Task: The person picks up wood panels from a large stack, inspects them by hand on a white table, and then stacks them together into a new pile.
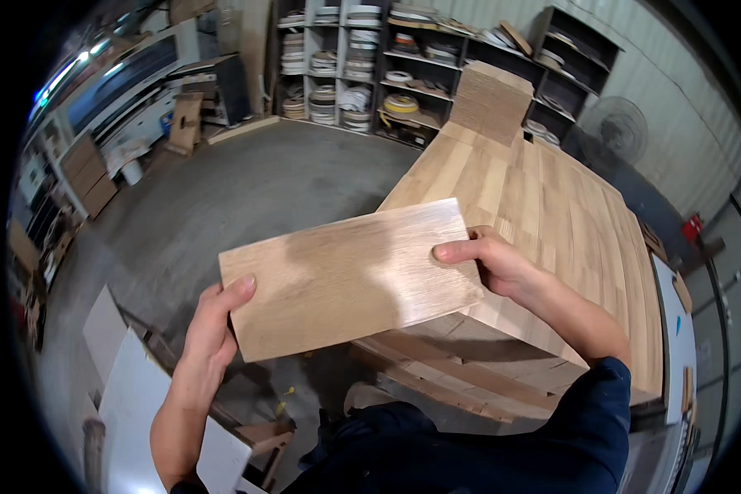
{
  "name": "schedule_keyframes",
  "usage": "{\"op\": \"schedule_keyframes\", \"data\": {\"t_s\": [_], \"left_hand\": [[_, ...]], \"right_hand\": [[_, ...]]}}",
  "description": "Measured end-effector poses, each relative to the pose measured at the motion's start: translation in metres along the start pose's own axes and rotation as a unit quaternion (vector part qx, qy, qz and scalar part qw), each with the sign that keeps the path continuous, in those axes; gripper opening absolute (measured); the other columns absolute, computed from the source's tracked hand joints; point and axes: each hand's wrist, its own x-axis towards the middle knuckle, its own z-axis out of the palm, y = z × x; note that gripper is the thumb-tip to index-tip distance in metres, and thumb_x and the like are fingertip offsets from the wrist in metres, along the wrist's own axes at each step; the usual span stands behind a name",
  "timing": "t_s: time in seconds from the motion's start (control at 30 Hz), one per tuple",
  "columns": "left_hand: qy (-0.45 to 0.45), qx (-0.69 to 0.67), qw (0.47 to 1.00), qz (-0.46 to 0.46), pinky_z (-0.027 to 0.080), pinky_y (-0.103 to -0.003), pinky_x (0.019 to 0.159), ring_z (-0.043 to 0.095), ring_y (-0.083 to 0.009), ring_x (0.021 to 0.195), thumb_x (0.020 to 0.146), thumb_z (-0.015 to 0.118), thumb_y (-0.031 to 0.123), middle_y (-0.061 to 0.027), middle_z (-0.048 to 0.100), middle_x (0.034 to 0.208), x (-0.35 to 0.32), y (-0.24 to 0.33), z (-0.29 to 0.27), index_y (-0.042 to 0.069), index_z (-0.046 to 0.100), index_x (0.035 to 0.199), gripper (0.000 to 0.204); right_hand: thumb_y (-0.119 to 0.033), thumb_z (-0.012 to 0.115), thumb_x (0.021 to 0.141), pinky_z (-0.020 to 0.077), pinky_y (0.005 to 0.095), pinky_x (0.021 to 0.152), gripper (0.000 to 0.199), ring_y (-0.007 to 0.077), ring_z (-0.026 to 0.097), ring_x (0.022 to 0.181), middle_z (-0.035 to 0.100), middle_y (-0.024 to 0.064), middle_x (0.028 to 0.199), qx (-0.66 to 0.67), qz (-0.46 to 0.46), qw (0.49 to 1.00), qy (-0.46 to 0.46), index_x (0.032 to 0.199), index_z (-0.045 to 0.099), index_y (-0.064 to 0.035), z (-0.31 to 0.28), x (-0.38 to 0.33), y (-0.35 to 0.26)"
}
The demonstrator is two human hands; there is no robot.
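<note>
Between my two hands I hold a flat rectangular wooden board [337, 276] with fine grain, tilted so its right end sits higher. My left hand [218, 317] grips the left short edge, thumb on the upper face and fingers hidden beneath. At the opposite end my right hand [498, 259] pinches the board the same way, its thumb lying on the face. Just beyond and to the right lie many similar boards in a wide layered stack [535, 206]. A small separate pile of boards [491, 99] rises at the stack's far end.
Shelves [342, 70] with rolls of edging strip line the back wall. A standing fan [617, 132] is beyond the stack on the right. White panels [152, 412] stand at my lower left. Machinery [123, 74] occupies the far left, past the grey concrete floor [263, 177].
</note>
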Motion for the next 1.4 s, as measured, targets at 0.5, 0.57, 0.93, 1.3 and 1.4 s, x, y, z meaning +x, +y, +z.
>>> {"op": "schedule_keyframes", "data": {"t_s": [0.5, 0.57, 0.93, 1.3, 1.4], "left_hand": [[-0.291, 0.135, 0.928, -0.192, 0.051, -0.036, 0.090, 0.063, -0.0224, 0.099, 0.081, 0.072, 0.019, -0.0155, 0.063, 0.112, 0.343, 0.052, 0.064, -0.007, 0.057, 0.117, 0.047], [-0.331, 0.148, 0.907, -0.213, 0.051, -0.037, 0.091, 0.063, -0.0234, 0.101, 0.082, 0.071, 0.019, -0.0166, 0.062, 0.115, 0.379, 0.053, 0.081, -0.007, 0.055, 0.119, 0.048], [-0.550, 0.203, 0.757, -0.288, 0.050, -0.040, 0.093, 0.063, -0.0256, 0.104, 0.087, 0.065, 0.016, -0.0199, 0.062, 0.116, 0.574, 0.009, 0.255, -0.006, 0.051, 0.124, 0.046], [-0.747, 0.140, 0.627, -0.171, 0.049, -0.033, 0.092, 0.059, -0.0199, 0.107, 0.080, 0.070, 0.009, -0.0145, 0.061, 0.117, 0.641, -0.032, 0.391, -0.004, 0.055, 0.122, 0.046], [-0.826, 0.011, 0.557, -0.087, 0.047, -0.031, 0.096, 0.055, -0.0172, 0.113, 0.074, 0.073, 0.003, -0.0123, 0.058, 0.123, 0.652, -0.038, 0.403, -0.004, 0.047, 0.133, 0.064]], "right_hand": [[-0.028, 0.079, 0.075, 0.0476, 0.0427, 0.094, 0.068, 0.0307, 0.059, 0.107, 0.060, 0.0219, 0.115, 0.149, -0.038, 0.936, 0.317, 0.123, 0.051, 0.0110, -0.024, 0.089, 0.016], [-0.029, 0.077, 0.076, 0.0474, 0.0425, 0.094, 0.066, 0.0307, 0.060, 0.105, 0.060, 0.0216, 0.114, 0.168, -0.037, 0.922, 0.348, 0.122, 0.052, 0.0104, -0.025, 0.101, 0.014], [-0.032, 0.071, 0.082, 0.0448, 0.0386, 0.100, 0.062, 0.0261, 0.058, 0.111, 0.060, 0.0164, 0.121, 0.268, -0.092, 0.814, 0.507, 0.129, 0.049, 0.0021, -0.049, 0.168, -0.009], [-0.023, 0.075, 0.079, 0.0468, 0.0358, 0.091, 0.057, 0.0238, 0.060, 0.099, 0.062, 0.0165, 0.108, 0.137, -0.166, 0.655, 0.724, 0.119, 0.052, 0.0107, -0.054, 0.198, -0.022], [-0.029, 0.082, 0.072, 0.0504, 0.0345, 0.085, 0.069, 0.0223, 0.061, 0.097, 0.062, 0.0167, 0.107, -0.030, -0.164, 0.603, 0.780, 0.121, 0.050, 0.0084, -0.046, 0.203, -0.027]]}}
